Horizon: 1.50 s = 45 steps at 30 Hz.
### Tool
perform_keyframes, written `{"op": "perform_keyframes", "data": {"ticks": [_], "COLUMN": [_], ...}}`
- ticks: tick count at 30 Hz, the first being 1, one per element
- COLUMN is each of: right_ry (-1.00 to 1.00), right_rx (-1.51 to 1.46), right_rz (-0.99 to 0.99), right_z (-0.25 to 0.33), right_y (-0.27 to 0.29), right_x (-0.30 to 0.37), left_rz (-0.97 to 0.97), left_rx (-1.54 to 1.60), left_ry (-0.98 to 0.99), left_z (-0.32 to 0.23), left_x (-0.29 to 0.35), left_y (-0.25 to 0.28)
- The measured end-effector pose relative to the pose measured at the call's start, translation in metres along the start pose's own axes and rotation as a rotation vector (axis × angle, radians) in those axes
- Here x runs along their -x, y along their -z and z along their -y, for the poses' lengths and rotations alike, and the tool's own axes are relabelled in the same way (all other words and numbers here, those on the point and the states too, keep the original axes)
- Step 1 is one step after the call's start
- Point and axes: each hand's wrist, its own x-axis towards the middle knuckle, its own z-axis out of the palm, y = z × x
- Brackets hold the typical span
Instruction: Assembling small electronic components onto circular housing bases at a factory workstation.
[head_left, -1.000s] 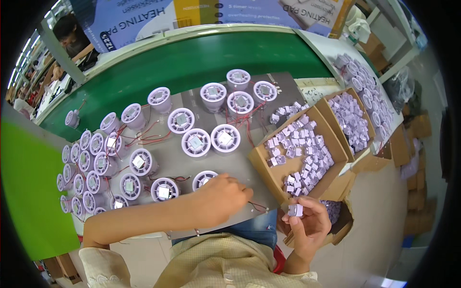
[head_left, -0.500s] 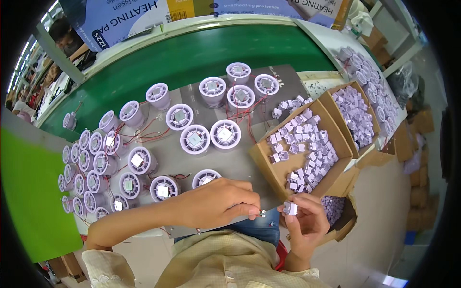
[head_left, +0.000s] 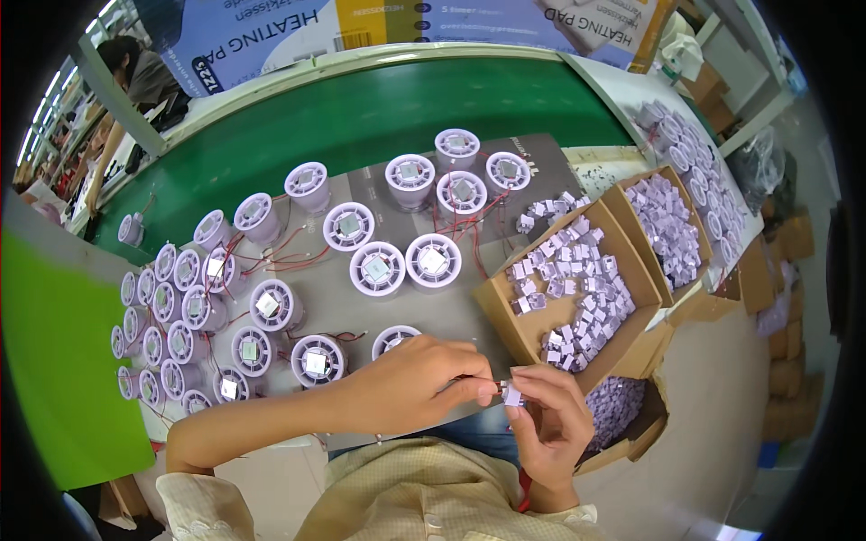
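Over the table's near edge, my left hand [head_left: 437, 379] is pinched on a thin wire end with a small connector [head_left: 497, 388]. My right hand [head_left: 552, 424] grips a small lilac plastic housing [head_left: 512, 395] between thumb and fingers. The connector and the housing meet or nearly meet; whether one is inside the other I cannot tell. Behind my left wrist stands a lilac round cup [head_left: 395, 338] with a spoked top, partly hidden by the hand. To the right of the hands, a cardboard box [head_left: 507, 326] holds many more small lilac housings.
Several lilac cups with red wires [head_left: 271, 305] stand across the grey mat [head_left: 316, 266]. A second box of housings [head_left: 627, 206] sits farther right, with another carton [head_left: 651, 424] below. More cups [head_left: 699, 180] crowd the far right. Behind runs a green belt [head_left: 379, 104]. A person [head_left: 144, 77] sits far left.
My right hand has brought the lilac housing left to the connector in my left hand. Before, a gap lay between them. The view has shifted slightly.
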Motion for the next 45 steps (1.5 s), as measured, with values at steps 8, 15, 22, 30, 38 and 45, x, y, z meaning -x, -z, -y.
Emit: {"op": "perform_keyframes", "data": {"ticks": [8,15,22,30,38,45], "right_ry": [-0.240,-0.342,-0.380,-0.268,0.011,-0.051], "right_rx": [-0.174,-0.236,-0.316,-0.292,0.128,0.177], "right_rz": [-0.071,0.028,-0.043,-0.007,0.033,0.015], "right_z": [0.010,0.014,0.010,0.006,-0.006,0.016], "right_y": [-0.006,-0.006,-0.012,-0.011,-0.002,-0.016], "right_x": [-0.003,-0.009,-0.004,-0.005,0.005,-0.004], "left_rz": [-0.083,-0.204,-0.466,-0.319,-0.138,-0.489], "left_rx": [-0.025,-0.176,-0.489,-0.485,-0.005,-0.460], "left_ry": [-0.036,-0.099,-0.330,-0.219,-0.050,-0.386], "left_z": [0.002,0.005,0.012,0.004,0.011,0.032], "left_x": [0.001,0.008,0.015,0.013,0.002,-0.017], "left_y": [-0.005,-0.009,-0.007,-0.011,-0.006,-0.024]}}
